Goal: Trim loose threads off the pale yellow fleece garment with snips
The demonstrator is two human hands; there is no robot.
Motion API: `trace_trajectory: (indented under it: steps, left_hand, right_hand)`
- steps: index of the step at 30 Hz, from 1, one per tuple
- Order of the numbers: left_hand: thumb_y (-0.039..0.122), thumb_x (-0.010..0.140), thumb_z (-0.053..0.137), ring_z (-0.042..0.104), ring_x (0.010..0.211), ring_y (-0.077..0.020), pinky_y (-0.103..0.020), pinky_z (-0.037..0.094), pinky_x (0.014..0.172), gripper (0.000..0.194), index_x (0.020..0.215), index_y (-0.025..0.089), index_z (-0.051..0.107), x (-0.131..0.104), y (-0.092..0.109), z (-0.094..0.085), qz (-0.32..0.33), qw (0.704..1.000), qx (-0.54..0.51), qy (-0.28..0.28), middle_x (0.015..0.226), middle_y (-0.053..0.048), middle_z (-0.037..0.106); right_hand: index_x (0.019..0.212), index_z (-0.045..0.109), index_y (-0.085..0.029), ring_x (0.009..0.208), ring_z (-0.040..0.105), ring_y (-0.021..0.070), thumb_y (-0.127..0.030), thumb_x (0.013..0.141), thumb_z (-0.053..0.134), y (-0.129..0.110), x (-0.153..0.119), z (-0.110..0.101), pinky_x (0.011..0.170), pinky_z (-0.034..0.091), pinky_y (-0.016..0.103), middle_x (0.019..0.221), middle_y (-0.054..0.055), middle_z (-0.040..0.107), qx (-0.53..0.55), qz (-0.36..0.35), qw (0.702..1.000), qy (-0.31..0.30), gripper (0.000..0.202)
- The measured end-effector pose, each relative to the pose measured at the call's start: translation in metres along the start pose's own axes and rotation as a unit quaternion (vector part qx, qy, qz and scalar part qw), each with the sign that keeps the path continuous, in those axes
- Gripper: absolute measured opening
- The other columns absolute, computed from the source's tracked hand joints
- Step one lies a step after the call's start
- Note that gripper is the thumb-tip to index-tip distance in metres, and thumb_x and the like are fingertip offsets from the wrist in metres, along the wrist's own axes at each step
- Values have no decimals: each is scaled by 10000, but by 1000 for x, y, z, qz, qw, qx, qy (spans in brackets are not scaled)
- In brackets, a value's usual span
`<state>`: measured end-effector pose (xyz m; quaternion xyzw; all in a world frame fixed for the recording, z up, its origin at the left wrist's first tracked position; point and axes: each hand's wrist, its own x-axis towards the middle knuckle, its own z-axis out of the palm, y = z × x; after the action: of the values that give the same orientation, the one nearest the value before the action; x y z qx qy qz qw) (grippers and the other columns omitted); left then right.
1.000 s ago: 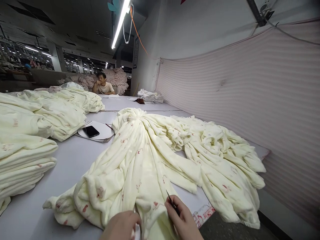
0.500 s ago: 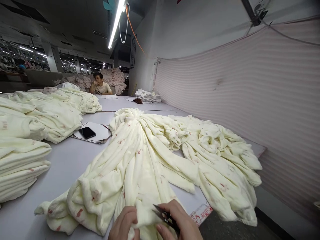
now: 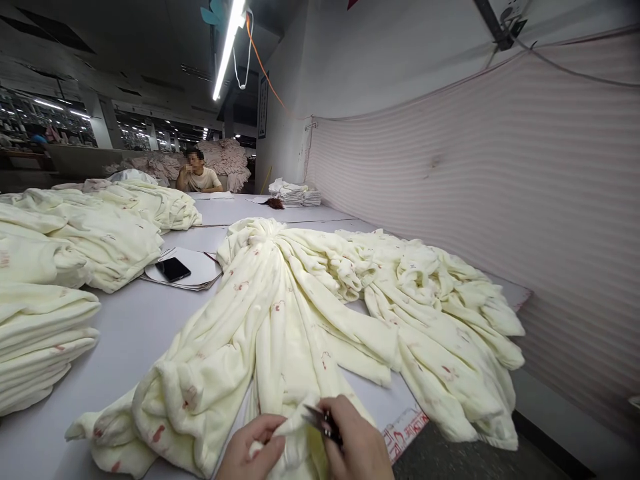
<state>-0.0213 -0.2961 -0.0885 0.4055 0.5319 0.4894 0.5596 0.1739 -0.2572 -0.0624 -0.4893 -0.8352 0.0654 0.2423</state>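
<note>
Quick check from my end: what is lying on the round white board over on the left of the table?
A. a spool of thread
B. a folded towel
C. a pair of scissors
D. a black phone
D: a black phone lies flat on the round white board, beside the cream fabric piles; the small snips are in the right hand, not on the board.

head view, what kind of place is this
Most likely a garment factory's finishing area: cream fleece garments heaped on a long work table, folded stacks, and the right hand holding thread snips to fabric pinched by the left hand.
</note>
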Motion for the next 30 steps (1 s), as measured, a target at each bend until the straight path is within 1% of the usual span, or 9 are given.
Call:
trace_trajectory:
  steps: [4,7,11,15,20,23,27,29,30]
  left_hand:
    - [478,655,753,532,668,-133,-233,379,658,349,769,155,687,14,5,-12,-71,982,-136,-109,669,13,603]
    - [459,661,764,504,609,-105,-220,348,607,341,753,149,655,20,-1,-15,-79,968,-198,-135,642,20,573]
    - [413,681,768,516,619,-99,-225,367,633,309,786,143,662,22,-8,-13,-77,950,-262,-151,664,6,582]
    - [392,708,757,539,649,-103,-224,371,644,301,823,125,681,22,-8,-12,-82,941,-281,-169,694,-18,611]
    - [382,719,751,556,639,-108,-219,376,627,315,887,118,710,22,-4,-14,-80,942,-275,-173,674,-23,638]
    - [361,712,763,560,619,-102,-230,394,655,293,884,127,721,20,-1,-13,-82,935,-298,-173,675,-24,652]
    - [370,707,764,576,607,-109,-226,402,641,307,896,130,729,17,3,-13,-84,938,-290,-171,667,-35,666]
    - [378,700,766,580,592,-111,-212,393,604,336,920,127,727,17,5,-13,-87,940,-279,-175,655,-41,669]
    - [373,697,766,575,577,-106,-203,384,584,347,936,125,723,17,6,-13,-87,939,-279,-180,644,-38,663]
  right_hand:
    - [847,517,-253,628,611,163,-156,788,452,-4,21,-9,565,453,239,742,-23,644,60,71,995,25,131]
    - [847,565,-250,686,625,159,-194,750,545,-7,23,-12,619,473,240,786,-17,647,122,41,992,-14,114]
    - [1028,628,-299,786,657,184,-300,765,614,-7,12,-8,683,499,255,916,3,666,124,-28,991,-37,263]
    - [1023,646,-328,751,675,185,-296,832,558,-11,10,-5,658,498,251,903,-5,689,63,-56,996,-26,213]
    - [974,665,-307,702,679,147,-339,871,514,-13,14,-4,625,502,201,847,-6,678,119,-34,992,-33,186]
    - [1025,658,-312,754,688,169,-339,848,555,-11,13,-7,667,515,221,901,3,690,104,-49,992,-48,207]
    - [968,670,-283,738,676,162,-334,917,458,-13,12,-14,657,510,220,846,18,676,102,-25,993,-49,224]
    - [1030,641,-271,768,673,174,-357,847,560,-16,12,-13,684,516,229,865,17,675,139,13,990,-28,217]
    - [1096,612,-271,797,671,186,-344,780,630,-18,12,-10,705,516,239,900,18,674,155,26,987,-14,324]
